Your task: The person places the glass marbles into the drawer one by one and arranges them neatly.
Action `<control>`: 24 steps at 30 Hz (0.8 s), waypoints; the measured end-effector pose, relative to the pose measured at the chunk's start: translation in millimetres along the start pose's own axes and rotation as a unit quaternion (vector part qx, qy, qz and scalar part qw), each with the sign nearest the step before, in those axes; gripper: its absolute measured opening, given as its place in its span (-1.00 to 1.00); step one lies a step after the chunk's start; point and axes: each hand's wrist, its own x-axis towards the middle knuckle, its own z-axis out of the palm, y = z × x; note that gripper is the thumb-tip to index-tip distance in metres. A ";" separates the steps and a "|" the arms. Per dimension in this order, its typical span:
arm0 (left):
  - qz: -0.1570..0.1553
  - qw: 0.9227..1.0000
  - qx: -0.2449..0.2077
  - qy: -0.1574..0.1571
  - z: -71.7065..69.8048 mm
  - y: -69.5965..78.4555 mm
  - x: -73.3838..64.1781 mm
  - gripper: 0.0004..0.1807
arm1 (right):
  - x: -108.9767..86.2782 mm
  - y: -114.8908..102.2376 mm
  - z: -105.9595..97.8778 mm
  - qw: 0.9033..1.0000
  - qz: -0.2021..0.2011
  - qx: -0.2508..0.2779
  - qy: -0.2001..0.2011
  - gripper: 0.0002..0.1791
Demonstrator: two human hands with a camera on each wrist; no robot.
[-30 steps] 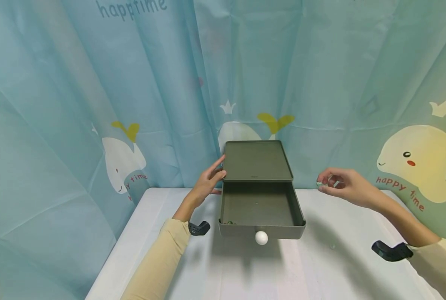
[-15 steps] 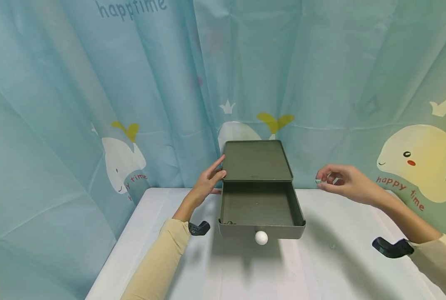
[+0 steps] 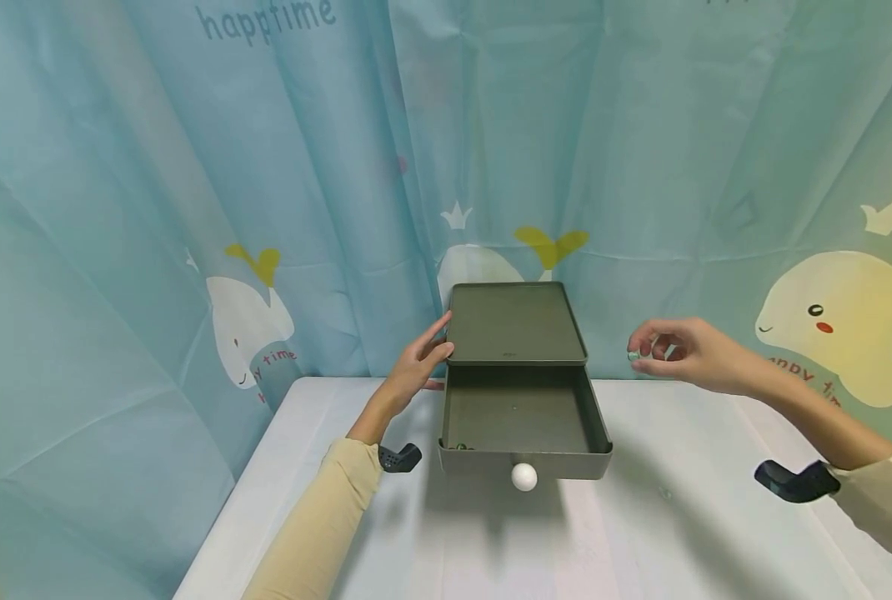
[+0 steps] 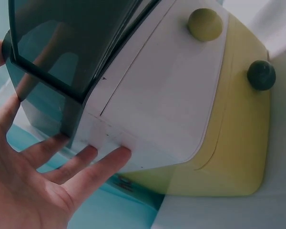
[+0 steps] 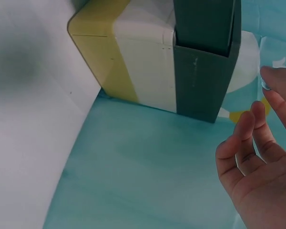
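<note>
A three-tier drawer box has a dark green top tier [image 3: 517, 321], a white middle tier [image 4: 157, 90] and a yellow bottom tier [image 4: 243, 124]. The green drawer [image 3: 524, 462] is pulled out, its white knob facing front. Small green marbles [image 3: 461, 447] lie in its front left corner. My left hand [image 3: 410, 371] rests on the box's left side with fingers spread and extended. Off to the right, my right hand [image 3: 689, 354] pinches a small pale green glass marble [image 3: 633, 356] between thumb and forefinger, raised at about the height of the top tier.
The box stands on a white-covered table [image 3: 386, 550] against a blue-green printed curtain [image 3: 341, 167]. A clear marble [image 3: 665, 493] lies on the table to the right of the drawer. In the left wrist view, the white tier has a yellow knob [image 4: 205, 25] and the yellow tier a green knob [image 4: 261, 75].
My right hand has risen slightly and drifted a little left, still pinching the marble. My left hand and the pulled-out drawer have stayed put.
</note>
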 end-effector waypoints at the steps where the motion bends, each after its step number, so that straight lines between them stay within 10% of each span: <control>1: 0.000 1.000 0.001 0.000 0.1 0.2 -0.1 -0.34 | 1.5 -1.4 -1.4 1.000 -0.002 -0.001 -0.003 -0.77; 24: 0.000 1.000 -0.008 -0.001 -0.1 -2.0 0.8 -0.33 | 51.8 -43.5 -5.6 0.995 -0.002 -0.002 -0.099 -0.87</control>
